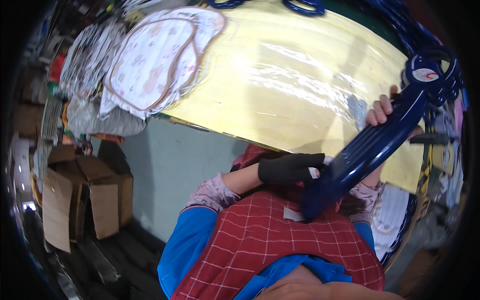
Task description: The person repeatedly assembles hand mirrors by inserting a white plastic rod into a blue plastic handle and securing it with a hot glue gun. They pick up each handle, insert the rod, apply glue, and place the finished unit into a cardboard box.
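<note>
A long, glossy dark-blue plastic part (372,145) slants across my front, ribbed along its middle. Its far end carries a round white-and-red emblem and ring-like openings; the near end rests close to my red checked apron. My left hand (292,168), in a black glove with bare fingertips, grips the part's left edge near the lower end, some fingers hidden behind it. Higher up, my right hand (381,110) has its fingers curled over the part's upper edge, with the palm out of sight beneath.
A yellow-covered table (235,100) spreads ahead. White printed pads with brown trim (152,60) lie at its left, beside a stack of folded white cloth (95,57). More blue plastic parts (305,6) sit along the far edge. An opened cardboard box (107,205) stands at lower left.
</note>
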`<action>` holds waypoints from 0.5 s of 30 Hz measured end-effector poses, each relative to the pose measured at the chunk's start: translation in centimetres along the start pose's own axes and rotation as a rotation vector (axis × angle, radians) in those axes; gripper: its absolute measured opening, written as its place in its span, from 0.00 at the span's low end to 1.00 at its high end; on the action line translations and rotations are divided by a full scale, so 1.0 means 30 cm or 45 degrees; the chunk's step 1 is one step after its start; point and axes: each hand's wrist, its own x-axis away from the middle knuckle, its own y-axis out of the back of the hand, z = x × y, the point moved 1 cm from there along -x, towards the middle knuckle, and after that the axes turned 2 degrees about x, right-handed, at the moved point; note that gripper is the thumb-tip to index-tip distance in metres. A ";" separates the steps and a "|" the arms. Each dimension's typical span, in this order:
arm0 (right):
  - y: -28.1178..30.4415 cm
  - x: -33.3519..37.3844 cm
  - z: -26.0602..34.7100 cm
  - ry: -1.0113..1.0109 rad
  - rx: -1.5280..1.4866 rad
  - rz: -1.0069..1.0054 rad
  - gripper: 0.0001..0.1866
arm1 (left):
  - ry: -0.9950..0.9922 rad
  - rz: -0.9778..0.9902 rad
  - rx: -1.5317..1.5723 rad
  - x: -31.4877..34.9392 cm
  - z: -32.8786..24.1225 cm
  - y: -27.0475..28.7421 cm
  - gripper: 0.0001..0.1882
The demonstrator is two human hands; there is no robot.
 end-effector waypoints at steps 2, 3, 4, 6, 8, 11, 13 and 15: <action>0.075 -0.013 0.015 0.011 0.353 -0.349 0.54 | -0.135 -0.332 -0.663 0.113 -0.047 0.219 0.21; 0.102 0.001 0.029 -0.017 0.580 -0.547 0.54 | -0.174 -0.600 -0.868 0.206 -0.083 0.339 0.19; 0.106 0.028 0.052 -0.030 0.750 -0.717 0.54 | -0.170 -0.882 -1.052 0.296 -0.131 0.448 0.16; 0.106 0.096 0.084 -0.073 1.006 -0.909 0.54 | 0.138 -1.345 -1.582 0.506 -0.224 0.620 0.13; 0.095 0.175 0.103 -0.143 1.144 -0.947 0.52 | 0.657 -1.619 -2.207 0.700 -0.315 0.729 0.11; 0.079 0.302 0.104 -0.200 1.246 -1.145 0.51 | 0.960 -1.280 -2.463 0.855 -0.365 0.787 0.11; 0.069 0.377 0.096 -0.232 1.242 -1.219 0.50 | 0.796 -1.066 -2.595 0.868 -0.401 0.801 0.09; 0.043 0.439 0.092 -0.311 1.190 -1.174 0.48 | 0.817 -1.354 -2.620 0.814 -0.434 0.802 0.09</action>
